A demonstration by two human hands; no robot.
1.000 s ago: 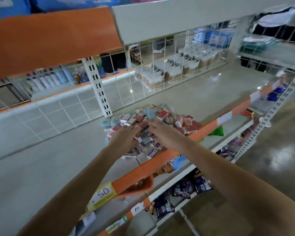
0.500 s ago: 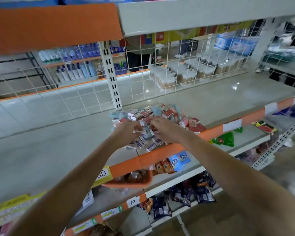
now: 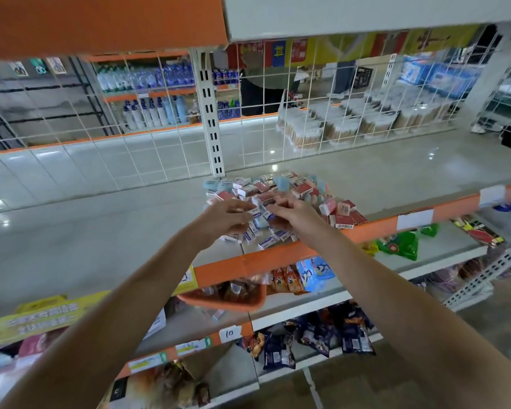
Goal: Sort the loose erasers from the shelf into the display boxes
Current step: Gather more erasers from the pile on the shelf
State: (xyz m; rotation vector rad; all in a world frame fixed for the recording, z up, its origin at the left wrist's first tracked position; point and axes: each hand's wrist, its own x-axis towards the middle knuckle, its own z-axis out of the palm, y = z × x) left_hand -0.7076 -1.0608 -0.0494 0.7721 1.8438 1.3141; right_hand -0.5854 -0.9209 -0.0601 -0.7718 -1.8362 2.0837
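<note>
A heap of erasers (image 3: 281, 199) lies on the shelf (image 3: 101, 231), near its front edge and just before the upright post (image 3: 210, 113). Both hands rest on the heap's near side, left hand (image 3: 227, 216) beside right hand (image 3: 292, 215). Below, a tray (image 3: 222, 302) sits on the lower shelf (image 3: 443, 249), snack bags (image 3: 313, 273) to its right.

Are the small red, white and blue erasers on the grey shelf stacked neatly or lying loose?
Lying loose: the small red, white and blue erasers sit in a jumbled heap, tilted every way, on the grey shelf by its orange edge.
</note>
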